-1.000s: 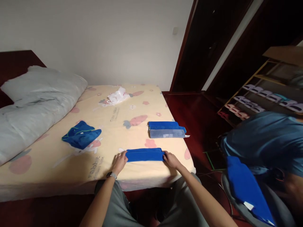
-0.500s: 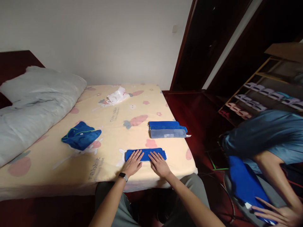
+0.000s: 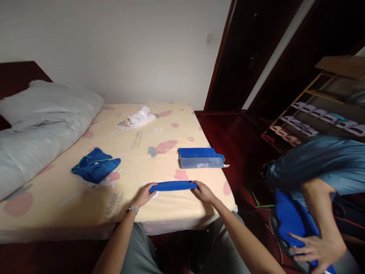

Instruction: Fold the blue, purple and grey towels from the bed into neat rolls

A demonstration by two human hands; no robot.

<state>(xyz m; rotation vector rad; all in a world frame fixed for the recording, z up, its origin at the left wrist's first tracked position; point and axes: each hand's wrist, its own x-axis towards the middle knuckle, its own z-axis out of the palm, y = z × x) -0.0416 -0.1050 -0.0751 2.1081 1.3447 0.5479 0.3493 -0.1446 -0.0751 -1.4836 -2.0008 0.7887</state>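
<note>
A folded blue towel [image 3: 173, 186] lies as a narrow strip near the front edge of the bed [image 3: 85, 198]. My left hand [image 3: 145, 195] grips its left end with closed fingers. My right hand [image 3: 203, 191] grips its right end the same way. The strip looks slightly lifted off the yellow patterned sheet. Behind it, to the right, rests a stack of folded towels [image 3: 200, 158], blue on top and grey below. A crumpled blue cloth [image 3: 95, 165] sits further left on the sheet.
A grey duvet [image 3: 37, 121] fills the bed's left side and a white plastic bag [image 3: 140, 116] lies at the far end. At right, another person in a blue shirt [image 3: 322, 163] presses a hand [image 3: 313, 249] on blue fabric [image 3: 293, 220]. A shoe rack [image 3: 316, 121] stands behind.
My hands moved from lying flat on the towel's middle out to its two ends and closed on them. The towel now shows as a thinner strip. The other person's hand shifted on the blue fabric.
</note>
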